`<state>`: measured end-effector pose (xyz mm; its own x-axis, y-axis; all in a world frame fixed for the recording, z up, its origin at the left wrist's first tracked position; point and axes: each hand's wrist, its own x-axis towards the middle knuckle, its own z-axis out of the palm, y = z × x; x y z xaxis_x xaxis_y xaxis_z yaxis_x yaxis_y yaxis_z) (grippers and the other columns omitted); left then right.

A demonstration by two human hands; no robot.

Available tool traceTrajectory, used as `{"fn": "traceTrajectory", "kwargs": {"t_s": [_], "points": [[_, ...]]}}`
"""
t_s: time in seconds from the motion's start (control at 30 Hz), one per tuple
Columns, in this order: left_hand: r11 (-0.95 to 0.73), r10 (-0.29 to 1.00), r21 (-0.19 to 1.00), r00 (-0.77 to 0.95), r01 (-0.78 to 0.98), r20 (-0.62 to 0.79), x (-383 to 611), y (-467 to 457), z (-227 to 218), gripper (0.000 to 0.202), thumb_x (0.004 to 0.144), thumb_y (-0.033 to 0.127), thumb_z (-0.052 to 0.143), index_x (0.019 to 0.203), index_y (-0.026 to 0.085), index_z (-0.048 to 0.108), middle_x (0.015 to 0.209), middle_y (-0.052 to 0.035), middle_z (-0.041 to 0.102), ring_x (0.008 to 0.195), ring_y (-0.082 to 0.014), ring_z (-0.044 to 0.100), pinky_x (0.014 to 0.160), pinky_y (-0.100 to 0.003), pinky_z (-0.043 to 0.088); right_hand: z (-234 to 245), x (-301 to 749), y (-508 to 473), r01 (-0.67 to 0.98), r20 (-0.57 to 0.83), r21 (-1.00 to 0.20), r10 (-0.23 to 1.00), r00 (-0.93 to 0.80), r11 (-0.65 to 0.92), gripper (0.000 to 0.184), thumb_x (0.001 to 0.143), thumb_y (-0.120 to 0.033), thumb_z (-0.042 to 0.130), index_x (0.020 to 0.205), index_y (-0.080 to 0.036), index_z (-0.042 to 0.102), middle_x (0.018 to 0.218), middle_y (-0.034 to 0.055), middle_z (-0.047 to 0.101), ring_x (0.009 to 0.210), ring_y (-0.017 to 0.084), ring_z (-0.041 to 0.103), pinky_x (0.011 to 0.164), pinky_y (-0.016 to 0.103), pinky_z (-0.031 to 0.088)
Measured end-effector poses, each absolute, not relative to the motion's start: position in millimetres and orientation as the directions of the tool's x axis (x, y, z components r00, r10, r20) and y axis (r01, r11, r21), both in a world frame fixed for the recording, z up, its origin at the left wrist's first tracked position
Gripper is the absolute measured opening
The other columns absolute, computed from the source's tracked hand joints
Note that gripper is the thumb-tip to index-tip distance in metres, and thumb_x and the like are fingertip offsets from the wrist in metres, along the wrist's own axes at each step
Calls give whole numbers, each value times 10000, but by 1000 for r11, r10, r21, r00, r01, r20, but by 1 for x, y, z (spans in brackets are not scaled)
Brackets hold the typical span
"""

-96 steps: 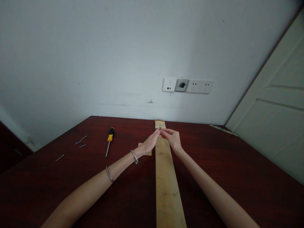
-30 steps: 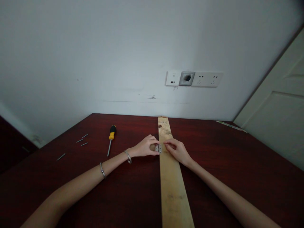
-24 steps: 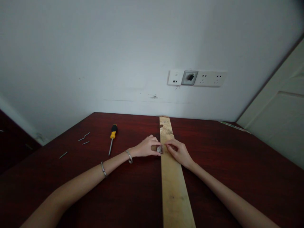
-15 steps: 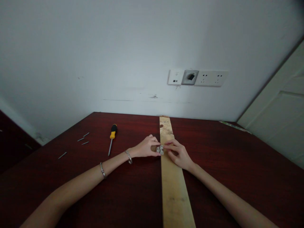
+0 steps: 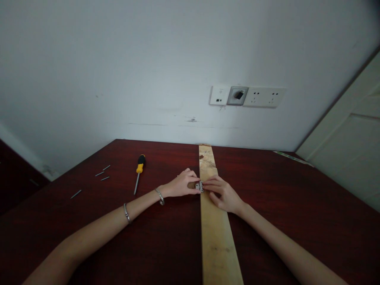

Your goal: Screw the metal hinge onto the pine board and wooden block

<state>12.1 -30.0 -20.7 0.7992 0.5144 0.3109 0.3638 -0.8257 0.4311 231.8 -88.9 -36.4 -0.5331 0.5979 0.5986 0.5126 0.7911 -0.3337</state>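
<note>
A small metal hinge (image 5: 199, 187) sits at the left edge of a long pale wooden board (image 5: 218, 237). My left hand (image 5: 181, 184) is closed on the hinge, with thumb and fingers at its near and far ends. From the right, my right hand (image 5: 224, 194) reaches over the board. Its fingertips touch the hinge's right leaf, which looks tilted up, while the thumb stays apart, low over the board. Part of the hinge is hidden by the fingers.
A yellow and black screwdriver (image 5: 139, 169) lies left of my left hand. Several screws or nails (image 5: 76, 194) are scattered farther left on the dark red table (image 5: 166, 237). Behind is a wall with sockets (image 5: 264, 97); a thin strip (image 5: 292, 158) lies at the back right.
My right fingertips have moved slightly onto the hinge's right leaf, which now looks narrower and more tilted. My left hand keeps its hold.
</note>
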Motion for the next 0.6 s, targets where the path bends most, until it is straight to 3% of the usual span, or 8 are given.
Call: {"fn": "traceTrajectory", "kwargs": {"t_s": [0.33,0.6], "points": [[-814,526,442,800,377,287,12,-30,-20,390,796,413,683,1105,176,661,980,-68,585,946,-212,461,852,-336,407,-34,231,-91,545,577,-289,598,-556,787,337,797,-93,507,1051,-197,703,1020,74,721,1016,251,589,860,446,530],[-792,546,464,800,397,249,11,-28,-25,491,754,417,714,1174,185,611,1048,-78,592,1021,-239,480,872,-380,420,-35,230,-91,526,586,-343,615,-528,778,345,780,-81,517,1023,-224,716,1002,67,728,979,241,613,835,443,538]]}}
